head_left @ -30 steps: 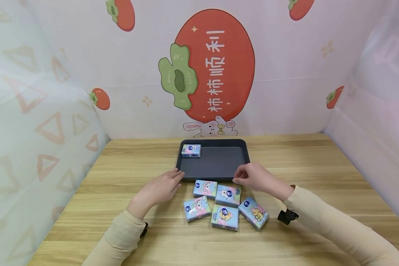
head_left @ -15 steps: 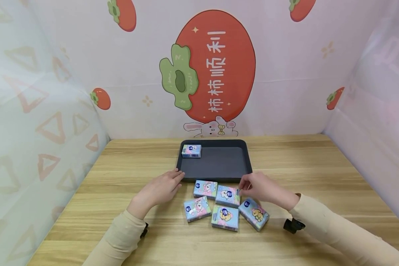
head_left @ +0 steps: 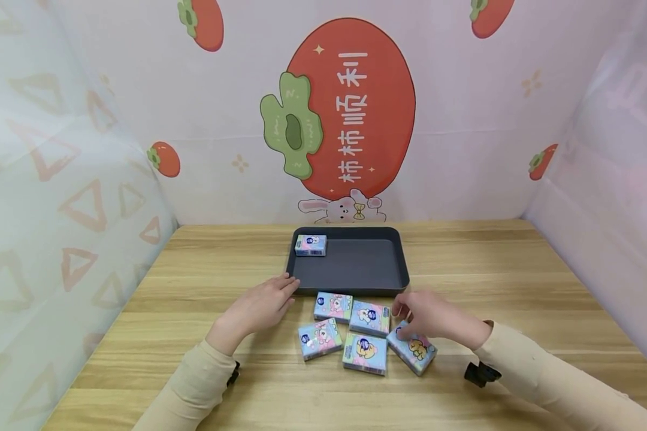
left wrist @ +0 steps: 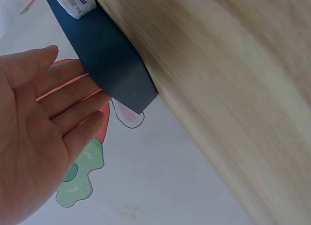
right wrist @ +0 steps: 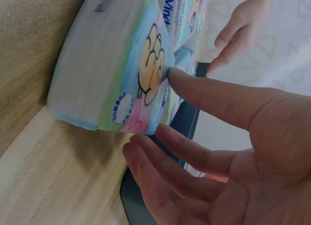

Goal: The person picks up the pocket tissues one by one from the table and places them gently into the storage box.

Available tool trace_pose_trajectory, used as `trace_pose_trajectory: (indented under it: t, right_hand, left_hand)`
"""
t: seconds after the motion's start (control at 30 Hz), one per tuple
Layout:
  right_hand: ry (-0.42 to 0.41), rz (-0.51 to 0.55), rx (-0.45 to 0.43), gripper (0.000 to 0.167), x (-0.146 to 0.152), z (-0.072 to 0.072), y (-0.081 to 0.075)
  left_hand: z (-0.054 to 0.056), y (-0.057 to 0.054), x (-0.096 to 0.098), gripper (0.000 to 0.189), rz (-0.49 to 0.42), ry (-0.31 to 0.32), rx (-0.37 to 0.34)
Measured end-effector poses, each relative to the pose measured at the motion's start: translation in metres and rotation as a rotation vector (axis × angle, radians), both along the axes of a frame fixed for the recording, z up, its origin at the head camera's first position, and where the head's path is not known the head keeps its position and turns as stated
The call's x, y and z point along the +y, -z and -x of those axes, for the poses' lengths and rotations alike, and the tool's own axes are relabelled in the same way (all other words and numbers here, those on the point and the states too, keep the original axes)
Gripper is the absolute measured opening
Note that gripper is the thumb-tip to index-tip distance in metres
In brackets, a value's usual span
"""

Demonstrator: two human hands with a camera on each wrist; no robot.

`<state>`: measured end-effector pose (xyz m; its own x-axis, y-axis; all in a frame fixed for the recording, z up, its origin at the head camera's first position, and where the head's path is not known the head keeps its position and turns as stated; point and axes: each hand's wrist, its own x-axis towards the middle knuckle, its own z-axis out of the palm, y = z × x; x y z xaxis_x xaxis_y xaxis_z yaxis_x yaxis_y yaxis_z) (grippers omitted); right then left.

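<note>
Left hand [head_left: 266, 302], fingers straight, touches the tray [head_left: 356, 263], probably to steady it; right hand [head_left: 430, 313] straddles the rightmost pack [head_left: 419, 352] without gripping, parted seemingly to suit its width.

My three views share the tray [head_left: 361, 263].
Head view looks forward and down from above; wrist views sit close, rolled sideways: left facing the wall [left wrist: 170, 176], right across the bench [right wrist: 53, 176].
</note>
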<state>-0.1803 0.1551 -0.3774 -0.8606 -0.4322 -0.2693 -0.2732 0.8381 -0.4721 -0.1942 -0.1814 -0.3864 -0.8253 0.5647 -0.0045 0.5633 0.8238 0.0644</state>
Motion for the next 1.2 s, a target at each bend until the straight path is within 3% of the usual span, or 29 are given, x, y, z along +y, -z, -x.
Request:
trace_pose_trajectory:
  t: [0.47,0.9,1.2]
  right_hand:
    - [-0.006,0.021,-0.06,0.041,-0.0007,-0.0041,0.0043]
    - [-0.06,-0.011,-0.062,0.038,-0.0006,-0.0002,0.0024]
    - [-0.033,0.001,-0.117,0.038,-0.0001,0.0041,0.005]
  left_hand:
    - [0.0007,0.0026,-0.0003,0.043,0.011,-0.003,-0.008]
    - [0.0001,0.0017,-0.0002,0.042,-0.004,-0.004,-0.001]
    - [0.0005,0.0029,-0.0006,0.042,-0.003,0.0,0.005]
